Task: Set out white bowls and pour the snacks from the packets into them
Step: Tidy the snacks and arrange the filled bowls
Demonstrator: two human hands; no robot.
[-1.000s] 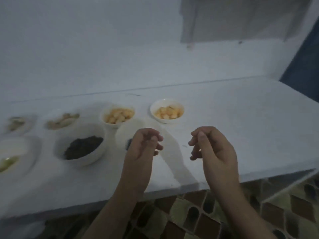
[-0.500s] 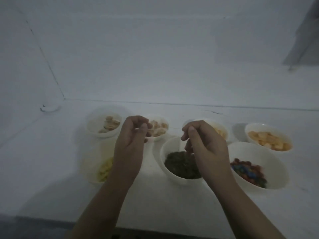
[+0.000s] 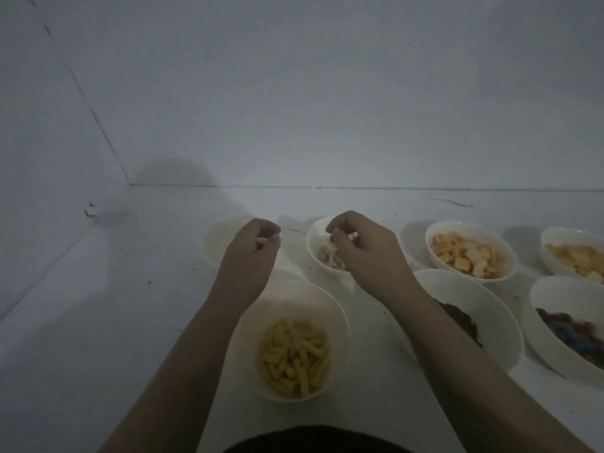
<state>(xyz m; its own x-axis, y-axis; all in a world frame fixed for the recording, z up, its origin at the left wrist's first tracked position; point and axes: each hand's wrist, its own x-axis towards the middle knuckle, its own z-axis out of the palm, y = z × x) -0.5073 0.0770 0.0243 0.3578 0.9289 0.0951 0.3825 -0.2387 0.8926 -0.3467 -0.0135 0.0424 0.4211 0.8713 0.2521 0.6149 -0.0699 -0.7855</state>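
Note:
Several white bowls stand in two rows on the white counter (image 3: 98, 322). In the front row a bowl of yellow sticks (image 3: 294, 349) sits between my forearms, with a bowl of dark snack (image 3: 487, 308) and a bowl of coloured candies (image 3: 568, 325) to its right. The back row holds a pale bowl (image 3: 214, 245), a bowl of pale pieces (image 3: 322, 255) and two bowls of orange and white squares (image 3: 467, 253) (image 3: 575, 256). My left hand (image 3: 251, 256) hovers over the pale bowl and my right hand (image 3: 366, 256) over the pale pieces, both with fingers curled. No packet is in view.
White walls meet at a corner at the back left (image 3: 129, 184). Small dark crumbs dot the counter around the bowls. A dark garment edge (image 3: 310, 441) shows at the bottom of the view.
The view has swung left along the counter, so the left-hand bowls now sit in the middle. Both hands moved left with it and keep the same curled pose.

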